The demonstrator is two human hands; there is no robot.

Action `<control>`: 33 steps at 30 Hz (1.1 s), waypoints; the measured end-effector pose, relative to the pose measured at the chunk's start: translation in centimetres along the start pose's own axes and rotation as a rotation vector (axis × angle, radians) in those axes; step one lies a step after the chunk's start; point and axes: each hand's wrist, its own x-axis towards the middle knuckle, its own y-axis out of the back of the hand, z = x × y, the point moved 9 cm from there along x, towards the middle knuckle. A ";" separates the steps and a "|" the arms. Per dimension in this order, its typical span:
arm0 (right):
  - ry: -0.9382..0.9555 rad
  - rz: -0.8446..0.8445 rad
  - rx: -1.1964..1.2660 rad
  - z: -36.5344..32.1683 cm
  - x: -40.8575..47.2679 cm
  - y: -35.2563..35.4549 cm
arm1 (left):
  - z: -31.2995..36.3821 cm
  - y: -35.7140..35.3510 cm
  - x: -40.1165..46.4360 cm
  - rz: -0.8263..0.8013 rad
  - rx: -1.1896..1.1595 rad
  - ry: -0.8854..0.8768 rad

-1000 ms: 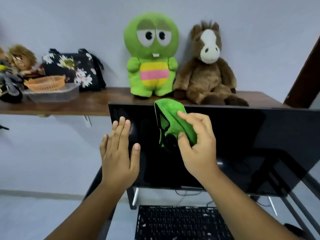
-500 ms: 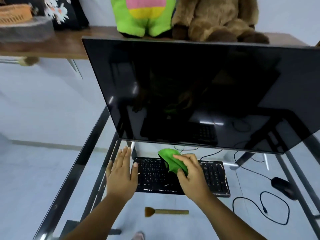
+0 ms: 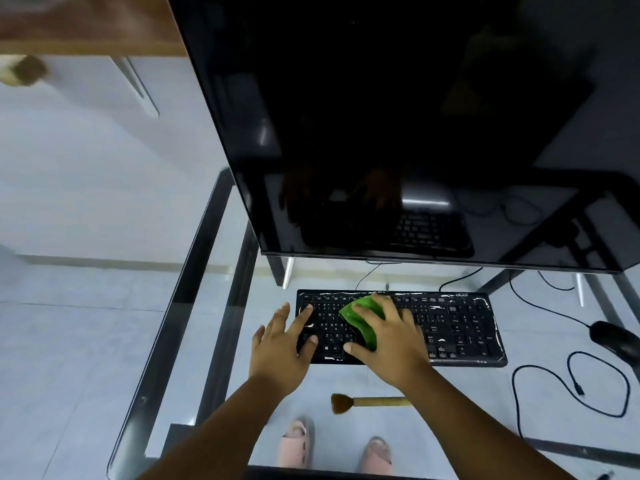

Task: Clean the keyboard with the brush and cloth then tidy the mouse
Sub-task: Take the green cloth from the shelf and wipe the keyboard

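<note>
A black keyboard [image 3: 457, 327] with white specks lies on the glass desk [image 3: 194, 306]. My right hand [image 3: 391, 337] presses a green cloth [image 3: 360, 320] flat onto the keyboard's left-middle keys, fingers spread over it. My left hand [image 3: 280, 344] rests flat with straight fingers on the keyboard's left end. A brush [image 3: 367, 402] with brown bristles and a wooden handle lies on the glass just in front of the keyboard, partly under my right forearm. The black mouse [image 3: 613, 341] sits at the right edge, its cable [image 3: 568, 386] looped on the glass.
A large dark monitor [image 3: 398, 116] stands right behind the keyboard and overhangs it. A wooden shelf [image 3: 86, 26] is at the top left. The desk's black metal frame [image 3: 166, 344] runs along the left side. Feet in pink slippers [image 3: 298, 441] show through the glass.
The view tipped down from the shelf to the desk. My right hand brought the cloth down from before the monitor onto the keys; my left hand came down onto the keyboard's left end.
</note>
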 end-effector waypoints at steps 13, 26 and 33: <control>0.026 0.112 0.130 -4.1 5.3 0.2 | -1.1 -1.1 2.1 -0.127 0.033 -0.050; -0.007 0.016 0.060 -6.3 6.8 -0.5 | -1.5 -1.1 2.4 -0.147 0.070 -0.078; -0.098 0.114 0.023 -2.3 5.1 0.4 | -1.8 -0.8 2.6 -0.147 0.067 -0.090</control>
